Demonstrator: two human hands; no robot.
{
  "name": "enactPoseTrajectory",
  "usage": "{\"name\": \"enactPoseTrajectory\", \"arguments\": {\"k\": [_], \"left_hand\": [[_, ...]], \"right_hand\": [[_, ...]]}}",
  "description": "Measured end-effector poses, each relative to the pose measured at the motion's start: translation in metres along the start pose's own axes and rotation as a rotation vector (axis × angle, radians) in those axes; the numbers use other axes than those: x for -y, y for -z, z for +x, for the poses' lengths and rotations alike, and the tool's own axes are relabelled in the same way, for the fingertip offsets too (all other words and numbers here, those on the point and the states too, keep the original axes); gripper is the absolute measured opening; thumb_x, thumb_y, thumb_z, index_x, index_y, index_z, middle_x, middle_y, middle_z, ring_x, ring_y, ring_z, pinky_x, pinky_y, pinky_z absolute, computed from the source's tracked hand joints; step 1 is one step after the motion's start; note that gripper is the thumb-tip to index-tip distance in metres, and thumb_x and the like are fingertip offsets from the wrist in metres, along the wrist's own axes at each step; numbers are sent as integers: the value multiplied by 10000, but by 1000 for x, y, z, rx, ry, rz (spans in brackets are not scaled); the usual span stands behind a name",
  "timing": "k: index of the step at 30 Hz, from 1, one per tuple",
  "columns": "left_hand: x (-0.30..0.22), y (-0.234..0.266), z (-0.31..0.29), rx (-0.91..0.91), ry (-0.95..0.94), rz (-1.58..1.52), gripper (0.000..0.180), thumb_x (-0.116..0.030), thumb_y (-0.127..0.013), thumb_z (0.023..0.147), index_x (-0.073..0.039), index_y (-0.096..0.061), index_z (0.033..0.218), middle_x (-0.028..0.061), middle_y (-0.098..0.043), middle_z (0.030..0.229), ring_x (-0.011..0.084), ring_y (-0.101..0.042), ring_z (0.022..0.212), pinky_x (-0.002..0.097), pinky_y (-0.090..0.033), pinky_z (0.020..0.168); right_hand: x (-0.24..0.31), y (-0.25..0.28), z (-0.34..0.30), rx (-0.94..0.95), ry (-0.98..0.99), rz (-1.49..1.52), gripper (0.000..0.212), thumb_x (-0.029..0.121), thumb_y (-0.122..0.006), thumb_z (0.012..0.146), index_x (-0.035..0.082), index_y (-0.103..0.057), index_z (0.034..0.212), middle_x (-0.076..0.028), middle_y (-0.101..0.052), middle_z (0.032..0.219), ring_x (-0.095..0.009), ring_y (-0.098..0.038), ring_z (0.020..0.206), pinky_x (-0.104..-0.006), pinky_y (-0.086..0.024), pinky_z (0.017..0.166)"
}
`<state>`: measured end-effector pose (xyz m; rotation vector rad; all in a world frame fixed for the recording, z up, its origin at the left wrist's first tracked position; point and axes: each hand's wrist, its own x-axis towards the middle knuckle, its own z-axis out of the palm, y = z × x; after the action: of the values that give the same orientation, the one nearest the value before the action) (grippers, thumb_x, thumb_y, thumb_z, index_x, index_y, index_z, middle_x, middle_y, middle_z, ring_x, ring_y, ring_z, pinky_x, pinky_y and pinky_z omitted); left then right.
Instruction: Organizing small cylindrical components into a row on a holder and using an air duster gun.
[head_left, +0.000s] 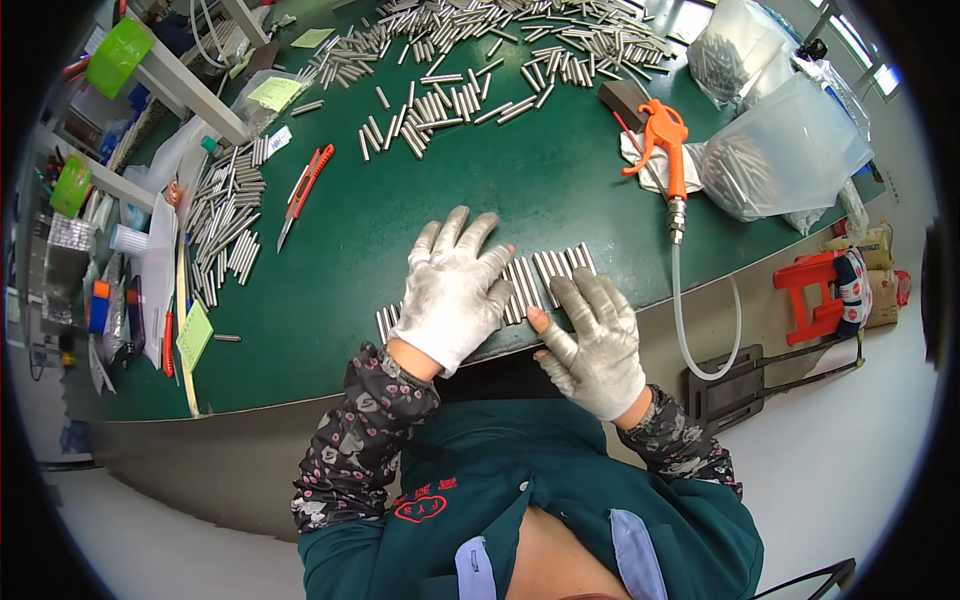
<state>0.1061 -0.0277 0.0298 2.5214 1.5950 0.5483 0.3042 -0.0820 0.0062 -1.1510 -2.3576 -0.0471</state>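
A row of short metal pins (522, 287) lies side by side along the near edge of the green table. My left hand (452, 290), in a greyed white glove with some fingertips bare, rests flat over the left part of this row and hides some pins. Its fingers are stretched and spread. My right hand (594, 343), gloved the same way, lies at the row's right end with fingers extended over the pins and the table edge. Its thumb and index tips touch or hover by the pins; I cannot tell which.
Loose metal pins (440, 105) cover the table's far side, more (228, 215) at left. A red utility knife (305, 197) lies left. An orange air gun (662, 150) with a hose (700, 372) and clear bags of pins (745, 170) are at right. A red stool (808, 295) stands beyond.
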Motion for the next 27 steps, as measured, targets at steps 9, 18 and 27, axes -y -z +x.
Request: {"name": "enactPoseTrajectory", "arguments": {"k": [9, 18, 27], "left_hand": [[5, -2, 5, -99, -119, -121, 257, -131, -706, 759, -116, -681, 1014, 104, -550, 1303, 336, -437, 1288, 476, -333, 1075], [1, 7, 10, -97, -11, -480, 146, -72, -709, 736, -47, -642, 864, 78, -661, 837, 279, -631, 835, 364, -502, 725], [-9, 24, 1, 10, 343, -963, 115, -97, -638, 878, -28, -597, 961, 4, -608, 800, 78, -560, 731, 241, -471, 683]], "right_hand": [[-2, -9, -5, -74, 16, 43, 697, 198, -728, 639, 203, -509, 1301, -161, -509, 1252, -371, -475, 1169, -528, -396, 978], [-1, -5, -4, -111, 39, 82, 593, 187, -730, 646, 136, -557, 1210, -161, -549, 1191, -359, -512, 1121, -504, -423, 951], [17, 14, 39, -272, -270, 484, 371, 241, -685, 802, 45, -580, 1099, -124, -619, 797, -304, -612, 733, -394, -483, 616]]}}
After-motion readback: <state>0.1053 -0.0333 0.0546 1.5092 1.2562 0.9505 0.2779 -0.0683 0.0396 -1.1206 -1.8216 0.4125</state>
